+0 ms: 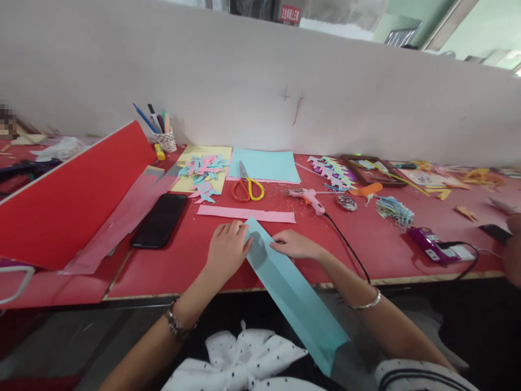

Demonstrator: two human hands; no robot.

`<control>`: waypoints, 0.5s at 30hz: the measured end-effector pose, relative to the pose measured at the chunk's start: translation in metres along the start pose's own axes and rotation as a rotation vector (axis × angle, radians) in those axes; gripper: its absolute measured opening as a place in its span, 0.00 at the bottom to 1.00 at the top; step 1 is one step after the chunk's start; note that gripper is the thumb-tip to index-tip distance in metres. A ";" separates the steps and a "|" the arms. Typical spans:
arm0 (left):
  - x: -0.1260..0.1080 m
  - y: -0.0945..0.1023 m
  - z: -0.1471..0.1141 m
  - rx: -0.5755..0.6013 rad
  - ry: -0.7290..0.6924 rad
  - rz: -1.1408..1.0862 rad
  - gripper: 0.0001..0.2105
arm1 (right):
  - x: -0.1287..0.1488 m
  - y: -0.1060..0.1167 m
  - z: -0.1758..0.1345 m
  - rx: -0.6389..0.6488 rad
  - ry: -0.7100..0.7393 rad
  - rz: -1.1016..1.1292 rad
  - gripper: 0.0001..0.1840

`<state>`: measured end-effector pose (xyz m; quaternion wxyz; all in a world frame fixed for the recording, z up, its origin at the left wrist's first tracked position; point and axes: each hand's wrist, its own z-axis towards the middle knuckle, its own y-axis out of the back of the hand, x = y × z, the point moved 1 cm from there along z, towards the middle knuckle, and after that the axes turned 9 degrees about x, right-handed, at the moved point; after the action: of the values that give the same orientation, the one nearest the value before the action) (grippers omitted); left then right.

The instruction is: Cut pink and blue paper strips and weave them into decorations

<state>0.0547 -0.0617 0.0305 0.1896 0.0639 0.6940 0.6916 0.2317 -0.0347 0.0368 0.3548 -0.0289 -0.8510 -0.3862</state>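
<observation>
A long light-blue paper strip (293, 293) slants from the tabletop down over the table's front edge toward my lap, with a crease along its length. My left hand (228, 245) is closed at the left side of its far end, thumb against the paper. On the right edge, a little nearer to me, my right hand (297, 244) pinches the same strip. Just beyond the hands lies a pink paper strip (246, 214). Scissors (247, 187) with one red and one yellow handle rest behind it, blades on blue paper sheets (268, 163).
A black phone (160, 221) and a standing red board (81, 201) are on the left. Cut paper pieces (205, 168) lie on a yellow sheet. To the right are a pink glue gun (307, 200), its cord and a purple power strip (433, 244). Another person's hand (513, 250) shows far right.
</observation>
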 end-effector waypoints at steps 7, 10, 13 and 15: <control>0.001 -0.019 0.006 0.089 0.038 -0.008 0.13 | 0.003 0.005 0.016 -0.058 -0.051 -0.007 0.21; 0.005 -0.021 0.006 0.098 0.065 -0.008 0.15 | 0.010 0.007 0.039 -0.261 -0.004 -0.176 0.20; 0.005 -0.021 0.008 0.110 0.099 -0.003 0.16 | 0.014 0.009 0.061 -0.308 0.002 -0.200 0.17; 0.003 -0.022 0.010 0.114 0.130 0.005 0.16 | 0.014 0.009 0.069 -0.324 -0.003 -0.209 0.17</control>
<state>0.0593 -0.0520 0.0081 0.1384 0.0314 0.7429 0.6542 0.1841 0.0153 0.0201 0.3024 0.0022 -0.7765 -0.5528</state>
